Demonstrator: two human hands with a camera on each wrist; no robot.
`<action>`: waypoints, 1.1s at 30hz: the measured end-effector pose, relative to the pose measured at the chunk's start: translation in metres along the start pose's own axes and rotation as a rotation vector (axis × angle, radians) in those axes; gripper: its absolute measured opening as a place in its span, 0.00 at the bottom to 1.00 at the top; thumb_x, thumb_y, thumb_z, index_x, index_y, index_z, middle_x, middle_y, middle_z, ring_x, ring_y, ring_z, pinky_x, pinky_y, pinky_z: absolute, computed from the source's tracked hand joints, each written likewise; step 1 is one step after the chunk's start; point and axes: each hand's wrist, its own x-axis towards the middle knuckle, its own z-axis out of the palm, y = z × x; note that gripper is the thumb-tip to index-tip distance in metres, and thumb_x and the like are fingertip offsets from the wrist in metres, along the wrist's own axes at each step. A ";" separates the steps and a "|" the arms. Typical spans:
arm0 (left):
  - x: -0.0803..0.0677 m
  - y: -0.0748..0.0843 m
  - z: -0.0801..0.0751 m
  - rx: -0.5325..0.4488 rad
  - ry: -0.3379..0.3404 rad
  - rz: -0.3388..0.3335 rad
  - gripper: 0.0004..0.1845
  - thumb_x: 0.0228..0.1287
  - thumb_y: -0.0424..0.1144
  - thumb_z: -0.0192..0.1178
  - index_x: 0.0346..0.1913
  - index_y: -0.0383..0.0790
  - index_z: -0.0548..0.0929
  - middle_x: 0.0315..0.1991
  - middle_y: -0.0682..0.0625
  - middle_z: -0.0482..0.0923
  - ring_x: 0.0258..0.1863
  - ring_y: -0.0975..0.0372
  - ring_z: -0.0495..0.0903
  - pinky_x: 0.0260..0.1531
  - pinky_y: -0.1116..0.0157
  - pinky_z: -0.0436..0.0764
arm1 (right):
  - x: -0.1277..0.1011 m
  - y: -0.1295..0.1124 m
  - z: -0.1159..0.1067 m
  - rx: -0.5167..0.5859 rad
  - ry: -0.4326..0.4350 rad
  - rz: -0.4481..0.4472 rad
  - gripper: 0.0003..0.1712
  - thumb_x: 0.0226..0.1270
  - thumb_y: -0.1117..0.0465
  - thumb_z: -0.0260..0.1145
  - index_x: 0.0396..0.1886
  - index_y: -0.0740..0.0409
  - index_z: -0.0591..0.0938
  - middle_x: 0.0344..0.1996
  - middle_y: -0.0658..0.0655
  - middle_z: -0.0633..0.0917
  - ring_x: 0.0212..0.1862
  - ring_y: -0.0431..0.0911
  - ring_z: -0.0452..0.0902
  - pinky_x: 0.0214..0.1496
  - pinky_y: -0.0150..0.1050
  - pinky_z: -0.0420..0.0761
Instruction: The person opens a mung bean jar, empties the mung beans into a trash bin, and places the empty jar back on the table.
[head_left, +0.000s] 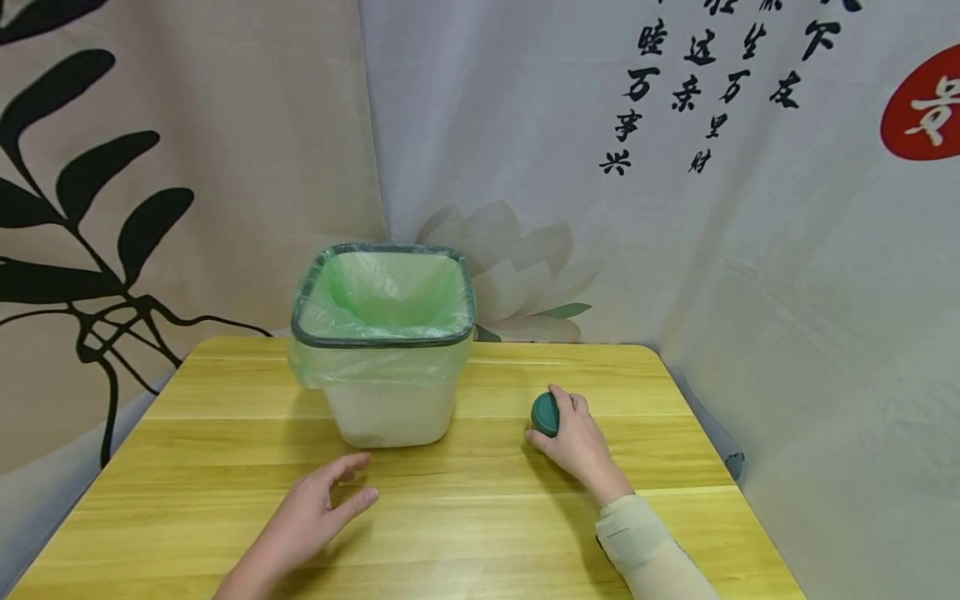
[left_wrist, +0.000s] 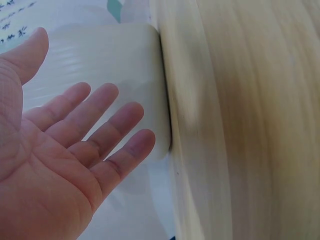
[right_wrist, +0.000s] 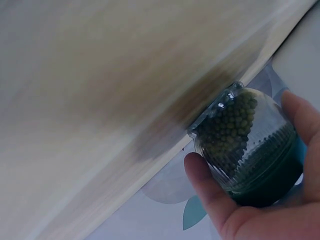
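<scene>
A small clear glass jar [right_wrist: 230, 125] with a dark green lid [head_left: 545, 414] holds round green beans that look like mung beans. My right hand [head_left: 577, 442] grips it between thumb and fingers, on the right part of the table. Whether the jar's base touches the wood, I cannot tell. My left hand [head_left: 318, 508] is held over the table with its fingers spread and nothing in it; the left wrist view shows its open palm [left_wrist: 45, 175]. Just beyond that hand stands a white bin [head_left: 393, 408], apart from the fingers, lined with a thin green plastic bag [head_left: 390, 367].
The bin's dark rim [head_left: 375, 342] clamps the bag, whose edge hangs down outside. A yellow wood-grain table [head_left: 450, 533] lies under everything. Behind it hangs a cloth backdrop [head_left: 487, 108] with dark leaves, a pale flower and black characters.
</scene>
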 end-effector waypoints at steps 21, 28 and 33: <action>-0.003 0.004 0.007 -0.014 0.001 0.013 0.33 0.74 0.57 0.67 0.74 0.45 0.77 0.68 0.45 0.83 0.67 0.45 0.82 0.57 0.44 0.87 | -0.002 0.000 0.001 0.008 -0.002 0.007 0.55 0.64 0.43 0.80 0.84 0.50 0.63 0.72 0.70 0.71 0.61 0.65 0.82 0.61 0.64 0.85; -0.004 0.006 0.008 -0.042 -0.017 0.017 0.32 0.74 0.57 0.67 0.73 0.44 0.78 0.68 0.46 0.83 0.66 0.46 0.82 0.56 0.46 0.88 | -0.002 -0.001 0.000 0.004 -0.008 0.011 0.55 0.64 0.43 0.80 0.84 0.50 0.63 0.72 0.70 0.71 0.61 0.66 0.82 0.60 0.64 0.85; -0.003 0.005 0.009 -0.046 -0.015 0.016 0.32 0.74 0.57 0.67 0.73 0.45 0.78 0.68 0.46 0.83 0.67 0.46 0.82 0.56 0.46 0.87 | -0.003 -0.001 0.000 0.003 -0.009 0.012 0.55 0.64 0.43 0.80 0.84 0.50 0.63 0.72 0.70 0.71 0.60 0.65 0.82 0.59 0.64 0.85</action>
